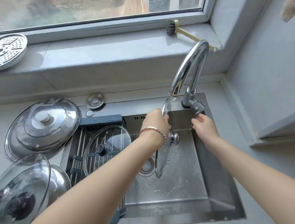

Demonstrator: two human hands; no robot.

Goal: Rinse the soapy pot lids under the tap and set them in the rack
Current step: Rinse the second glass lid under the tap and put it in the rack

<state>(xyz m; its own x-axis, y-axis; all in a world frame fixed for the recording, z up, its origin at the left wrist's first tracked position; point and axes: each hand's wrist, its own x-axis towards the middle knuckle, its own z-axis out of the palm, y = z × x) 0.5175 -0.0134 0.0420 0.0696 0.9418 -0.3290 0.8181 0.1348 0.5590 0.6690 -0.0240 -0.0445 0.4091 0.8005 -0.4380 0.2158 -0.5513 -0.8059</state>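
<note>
A: What's on the counter left of the sink (pixel 216 168)?
B: Two lots. A steel lid (pixel 43 127), suds on its rim, lies knob up just beside the sink's left edge. Nearer the camera is a domed glass lid (pixel 20 189), with a second steel one showing behind it.
A: Over the sink itself?
B: A rack (pixel 99 120) spans the sink's left part. One glass lid with a dark knob, the racked lid (pixel 113 141), lies flat on its bars.
A: Hands?
B: Over the sink's middle is the left hand (pixel 155 123), with a bracelet (pixel 153 130) at the wrist. Its fingers curl over the top rim of the held lid (pixel 162 163) and grip it. That lid stands on edge above the basin, metal knob facing right.
A: Water running?
B: Yes. The tap (pixel 190 64) rises from the sink's back right corner, and its stream lands on the held lid's upper rim.
A: The other hand?
B: At the sink's back right, the right hand (pixel 204 125) has thumb and fingertips pinching the end of the lever (pixel 195 107).
</note>
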